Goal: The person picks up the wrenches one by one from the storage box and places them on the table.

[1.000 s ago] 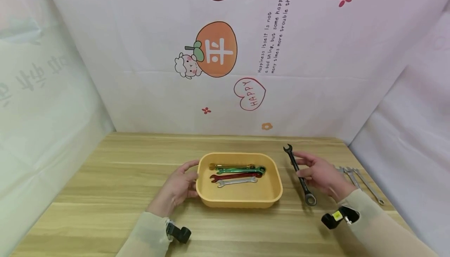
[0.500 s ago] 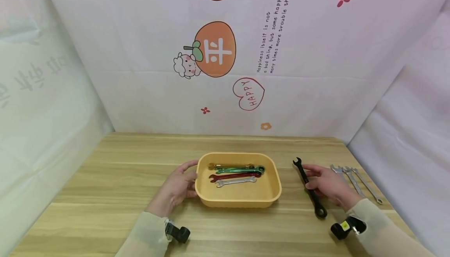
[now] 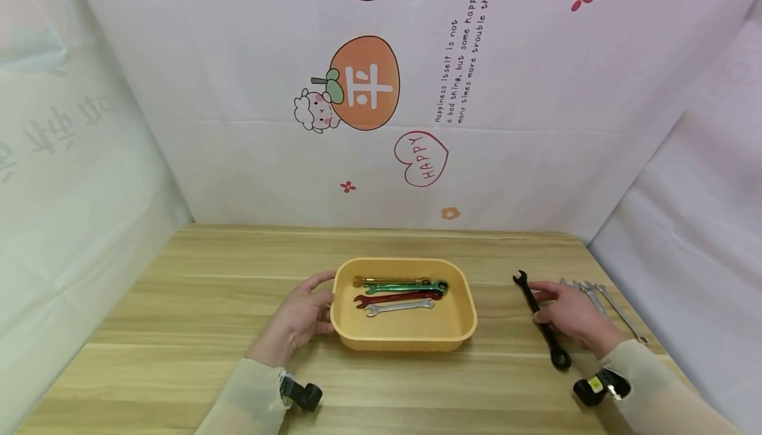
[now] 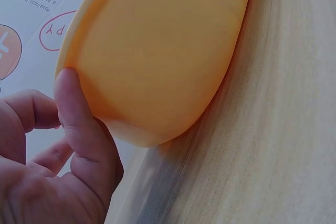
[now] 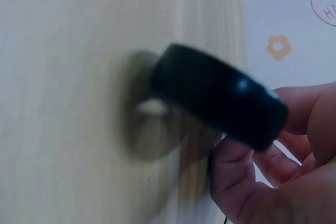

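My left hand (image 3: pixel 303 313) rests against the left end of a yellow plastic bin (image 3: pixel 405 346), its fingers outside the wall. In the left wrist view the thumb (image 4: pixel 73 98) touches the bin just below the rim. Inside the bin lie a gold wrench (image 3: pixel 389 281), a green wrench (image 3: pixel 405 287), a red wrench (image 3: pixel 397 299) and a silver wrench (image 3: pixel 401 307). My right hand (image 3: pixel 568 313) pinches a black ratchet wrench (image 3: pixel 544 329) mid-shaft, close over the table. Its dark ring end (image 5: pixel 220 95) looms large and blurred in the right wrist view.
Several silver wrenches (image 3: pixel 622 313) lie at the table's right edge, partly behind the right hand. The wooden table (image 3: pixel 238 270) ends at a printed white cloth backdrop (image 3: pixel 250 170), with cloth walls on both sides.
My right hand has moved right and slightly toward me with the black ratchet wrench, nearer the silver wrenches. My left hand and the bin have stayed in place.
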Demonstrator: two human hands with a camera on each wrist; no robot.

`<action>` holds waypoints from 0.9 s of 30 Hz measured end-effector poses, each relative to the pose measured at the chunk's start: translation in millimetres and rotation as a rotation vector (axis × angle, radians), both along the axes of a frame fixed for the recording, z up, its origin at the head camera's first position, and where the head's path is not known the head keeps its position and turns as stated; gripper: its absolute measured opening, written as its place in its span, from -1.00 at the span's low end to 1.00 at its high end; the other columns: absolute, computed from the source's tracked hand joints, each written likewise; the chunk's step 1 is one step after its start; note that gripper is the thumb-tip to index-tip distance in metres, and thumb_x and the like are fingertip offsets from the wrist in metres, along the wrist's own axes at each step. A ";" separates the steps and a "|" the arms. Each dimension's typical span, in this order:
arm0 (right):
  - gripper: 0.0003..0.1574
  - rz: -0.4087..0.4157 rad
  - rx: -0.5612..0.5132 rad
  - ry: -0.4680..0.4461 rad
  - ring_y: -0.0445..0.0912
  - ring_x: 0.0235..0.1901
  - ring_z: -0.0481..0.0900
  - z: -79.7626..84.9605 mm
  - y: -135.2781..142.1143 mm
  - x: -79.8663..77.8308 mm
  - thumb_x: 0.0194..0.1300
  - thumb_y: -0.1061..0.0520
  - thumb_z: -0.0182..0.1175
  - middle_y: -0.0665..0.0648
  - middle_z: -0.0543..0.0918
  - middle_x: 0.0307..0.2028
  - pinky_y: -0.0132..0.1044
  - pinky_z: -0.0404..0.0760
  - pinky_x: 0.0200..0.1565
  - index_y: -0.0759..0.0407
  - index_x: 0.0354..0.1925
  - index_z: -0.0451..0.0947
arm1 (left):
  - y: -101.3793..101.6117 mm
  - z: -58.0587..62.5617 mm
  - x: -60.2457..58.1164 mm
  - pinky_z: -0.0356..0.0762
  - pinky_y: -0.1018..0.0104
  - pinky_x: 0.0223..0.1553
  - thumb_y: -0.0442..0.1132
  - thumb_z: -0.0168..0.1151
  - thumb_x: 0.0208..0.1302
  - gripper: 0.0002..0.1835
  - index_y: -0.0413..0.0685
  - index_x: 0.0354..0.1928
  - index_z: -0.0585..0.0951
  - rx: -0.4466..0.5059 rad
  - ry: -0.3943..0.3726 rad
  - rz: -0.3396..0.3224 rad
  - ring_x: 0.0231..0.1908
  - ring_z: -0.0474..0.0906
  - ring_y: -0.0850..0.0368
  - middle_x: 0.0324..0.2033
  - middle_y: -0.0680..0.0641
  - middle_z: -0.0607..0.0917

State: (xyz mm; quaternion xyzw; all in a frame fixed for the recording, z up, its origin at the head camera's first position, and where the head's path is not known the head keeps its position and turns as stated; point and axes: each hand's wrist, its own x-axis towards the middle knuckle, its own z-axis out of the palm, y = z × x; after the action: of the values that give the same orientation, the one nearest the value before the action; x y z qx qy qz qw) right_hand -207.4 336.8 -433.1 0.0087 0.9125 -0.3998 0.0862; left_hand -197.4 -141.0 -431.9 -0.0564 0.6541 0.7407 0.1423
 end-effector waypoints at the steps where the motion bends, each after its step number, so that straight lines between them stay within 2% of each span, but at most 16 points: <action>1: -0.13 -0.002 0.012 0.007 0.05 -0.18 0.55 -0.2 2.0 0.3 0.05 0.33 0.27 0.47 0.38 0.11 -0.17 0.60 -0.34 0.33 0.32 0.18 | 0.1 0.0 0.1 0.55 0.23 -0.58 -0.37 0.07 0.24 -0.46 0.12 0.28 0.37 -0.001 0.000 -0.001 -0.53 0.48 0.07 -0.27 -0.30 0.52; 3: -0.13 -0.010 0.027 0.018 0.08 -0.18 0.55 0.0 6.1 0.9 0.06 0.33 0.27 0.48 0.40 0.10 -0.17 0.60 -0.33 0.37 0.31 0.17 | 0.2 0.0 0.3 0.55 0.24 -0.58 -0.36 0.07 0.24 -0.46 0.12 0.28 0.37 -0.002 0.000 -0.001 -0.52 0.48 0.06 -0.26 -0.31 0.52; 8: -0.14 0.011 0.161 0.092 0.22 -0.10 0.51 3.2 17.6 1.0 0.05 0.26 0.29 0.46 0.47 0.03 -0.11 0.58 -0.26 0.44 0.28 0.19 | 0.4 -1.3 -0.1 0.55 0.24 -0.58 -0.38 0.06 0.22 -0.45 0.11 0.28 0.37 0.008 0.001 0.000 -0.53 0.47 0.07 -0.28 -0.29 0.52; 11: -0.14 0.016 0.255 0.129 0.30 -0.03 0.45 4.7 22.9 1.1 0.05 0.20 0.30 0.42 0.52 0.00 0.00 0.53 -0.17 0.45 0.26 0.21 | 0.4 -2.2 -0.9 0.56 0.23 -0.57 -0.39 0.05 0.22 -0.44 0.10 0.28 0.36 0.017 -0.002 0.001 -0.54 0.47 0.07 -0.32 -0.28 0.53; 16: -0.12 0.018 0.332 0.152 0.35 0.00 0.39 4.0 29.0 2.7 0.06 0.13 0.31 0.37 0.55 -0.01 0.21 0.37 -0.06 0.48 0.25 0.21 | -0.2 -2.6 -2.2 0.57 0.20 -0.55 -0.37 0.04 0.24 -0.44 0.12 0.29 0.34 0.022 -0.005 -0.002 -0.53 0.48 0.06 -0.31 -0.29 0.52; 21: -0.11 0.013 0.332 0.158 0.37 0.00 0.38 2.1 32.4 4.0 0.06 0.17 0.30 0.39 0.54 -0.01 0.28 0.28 0.00 0.54 0.25 0.16 | -0.6 -3.0 -2.9 0.58 0.18 -0.53 -0.37 0.05 0.24 -0.45 0.15 0.28 0.35 0.026 -0.021 0.004 -0.52 0.48 0.06 -0.29 -0.30 0.52; 27: -0.12 -0.004 0.335 0.158 0.39 -0.01 0.37 2.8 33.6 6.4 0.05 0.19 0.30 0.42 0.54 -0.02 0.27 0.33 -0.04 0.54 0.24 0.18 | -0.4 -3.4 -2.6 0.58 0.18 -0.54 -0.37 0.04 0.24 -0.45 0.15 0.28 0.36 0.028 -0.019 0.008 -0.54 0.48 0.06 -0.32 -0.29 0.52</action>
State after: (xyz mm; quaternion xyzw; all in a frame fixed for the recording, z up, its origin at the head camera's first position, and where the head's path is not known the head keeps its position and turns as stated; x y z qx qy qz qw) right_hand -201.0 370.5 -430.3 -0.0068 0.9703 -0.2417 0.0111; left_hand -200.0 -141.4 -435.3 -0.0638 0.6423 0.7497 0.1464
